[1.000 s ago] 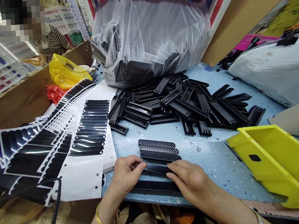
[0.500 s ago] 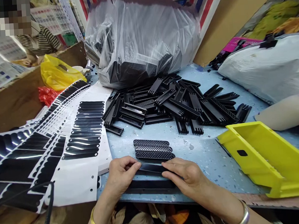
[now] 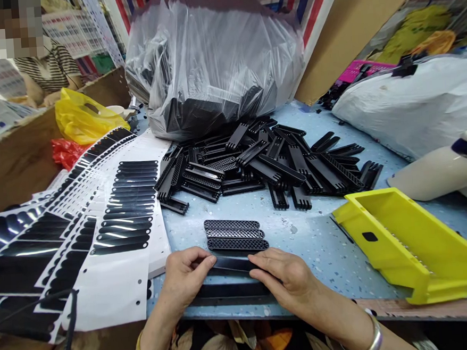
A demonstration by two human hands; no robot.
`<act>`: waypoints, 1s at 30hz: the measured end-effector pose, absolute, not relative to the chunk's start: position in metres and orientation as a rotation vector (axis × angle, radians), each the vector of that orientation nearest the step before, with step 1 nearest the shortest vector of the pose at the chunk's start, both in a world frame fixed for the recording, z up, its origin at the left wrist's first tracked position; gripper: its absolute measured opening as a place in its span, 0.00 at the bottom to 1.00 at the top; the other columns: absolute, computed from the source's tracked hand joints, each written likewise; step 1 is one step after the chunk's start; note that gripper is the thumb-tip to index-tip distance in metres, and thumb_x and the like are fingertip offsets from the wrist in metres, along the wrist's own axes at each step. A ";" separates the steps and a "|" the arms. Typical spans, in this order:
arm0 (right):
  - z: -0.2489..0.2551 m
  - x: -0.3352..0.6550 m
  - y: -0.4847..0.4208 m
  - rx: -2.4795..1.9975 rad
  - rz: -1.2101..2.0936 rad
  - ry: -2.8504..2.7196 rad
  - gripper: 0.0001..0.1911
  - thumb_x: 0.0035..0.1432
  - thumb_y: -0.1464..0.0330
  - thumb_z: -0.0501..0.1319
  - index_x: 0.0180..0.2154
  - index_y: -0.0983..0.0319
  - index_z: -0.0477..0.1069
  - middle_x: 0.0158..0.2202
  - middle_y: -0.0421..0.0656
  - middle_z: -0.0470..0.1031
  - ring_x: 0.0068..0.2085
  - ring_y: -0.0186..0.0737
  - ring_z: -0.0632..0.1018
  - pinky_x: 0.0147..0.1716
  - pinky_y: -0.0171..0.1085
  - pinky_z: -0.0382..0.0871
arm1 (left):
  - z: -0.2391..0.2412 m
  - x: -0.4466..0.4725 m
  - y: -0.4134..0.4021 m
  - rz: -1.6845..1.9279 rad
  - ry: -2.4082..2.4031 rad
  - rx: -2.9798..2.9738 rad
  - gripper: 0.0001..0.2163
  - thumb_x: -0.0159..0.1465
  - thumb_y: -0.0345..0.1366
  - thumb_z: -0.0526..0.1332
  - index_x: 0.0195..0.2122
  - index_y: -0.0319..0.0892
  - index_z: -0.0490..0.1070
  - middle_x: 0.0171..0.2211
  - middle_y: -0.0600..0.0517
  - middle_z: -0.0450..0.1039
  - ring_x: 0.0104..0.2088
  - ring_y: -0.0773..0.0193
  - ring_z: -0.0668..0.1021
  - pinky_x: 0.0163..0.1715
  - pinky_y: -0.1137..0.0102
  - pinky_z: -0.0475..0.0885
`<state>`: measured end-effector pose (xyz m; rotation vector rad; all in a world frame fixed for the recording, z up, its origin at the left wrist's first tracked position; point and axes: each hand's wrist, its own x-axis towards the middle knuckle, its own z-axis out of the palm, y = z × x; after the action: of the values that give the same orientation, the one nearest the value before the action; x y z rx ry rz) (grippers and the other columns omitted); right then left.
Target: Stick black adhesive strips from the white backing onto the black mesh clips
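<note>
My left hand (image 3: pixel 187 277) is closed, thumb and forefinger pinching the left end of a glossy black strip (image 3: pixel 232 264). At the strip's other end, my right hand (image 3: pixel 285 272) grips with its thumb and fingers. The strip's tips are hidden under my fingers. Nearer me lies a long black bar (image 3: pixel 232 292), partly covered by my right hand. Just beyond the strip, several black lattice-patterned pieces (image 3: pixel 235 233) lie side by side. To the left is a white sheet (image 3: pixel 113 290) bearing rows of black strips (image 3: pixel 129 203) with rounded ends.
A heap of black plastic pieces (image 3: pixel 252 163) lies before a large grey plastic bag (image 3: pixel 217 53). On the right are a yellow bin (image 3: pixel 387 257), a white bottle-like object (image 3: pixel 425 175) and a white sack (image 3: pixel 412 98). A co-worker (image 3: pixel 48 70) sits beyond the left partition.
The view has turned slightly, so most things sit a little further left. Both hands keep hold of the black strip, with hardly any change in their grip.
</note>
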<state>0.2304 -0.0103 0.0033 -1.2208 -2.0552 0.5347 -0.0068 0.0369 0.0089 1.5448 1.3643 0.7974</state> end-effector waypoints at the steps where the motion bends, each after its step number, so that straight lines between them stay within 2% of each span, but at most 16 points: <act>1: 0.004 0.230 -0.010 -1.226 0.546 -2.058 0.13 0.67 0.70 0.58 0.50 0.61 0.77 0.39 0.47 0.82 0.39 0.43 0.81 0.39 0.42 0.80 | 0.008 -0.007 0.037 0.798 1.365 1.548 0.12 0.56 0.44 0.62 0.23 0.41 0.80 0.18 0.53 0.75 0.19 0.66 0.72 0.20 0.74 0.66; 11: 0.007 0.228 -0.013 -1.233 0.558 -2.051 0.15 0.68 0.70 0.56 0.52 0.61 0.76 0.39 0.48 0.81 0.40 0.44 0.81 0.39 0.43 0.79 | 0.007 -0.008 0.037 0.798 1.350 1.573 0.13 0.56 0.44 0.62 0.23 0.41 0.80 0.18 0.52 0.76 0.19 0.66 0.72 0.20 0.74 0.66; 20: 0.009 0.226 -0.009 -1.225 0.586 -1.955 0.12 0.67 0.69 0.58 0.46 0.60 0.80 0.34 0.45 0.82 0.35 0.41 0.81 0.36 0.39 0.79 | 0.004 -0.008 0.038 0.811 1.352 1.558 0.13 0.56 0.45 0.63 0.23 0.41 0.80 0.19 0.51 0.78 0.20 0.64 0.74 0.21 0.74 0.67; 30: 0.009 0.225 -0.011 -1.212 0.503 -1.979 0.15 0.68 0.71 0.55 0.49 0.59 0.78 0.33 0.45 0.81 0.35 0.41 0.81 0.35 0.39 0.80 | 0.002 -0.008 0.037 0.828 1.329 1.565 0.13 0.56 0.44 0.63 0.23 0.42 0.80 0.19 0.52 0.77 0.20 0.64 0.74 0.21 0.74 0.67</act>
<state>0.2245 -0.0110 0.0093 -1.2115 -1.9786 0.5033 -0.0083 0.0374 0.0019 1.5654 1.3293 0.8282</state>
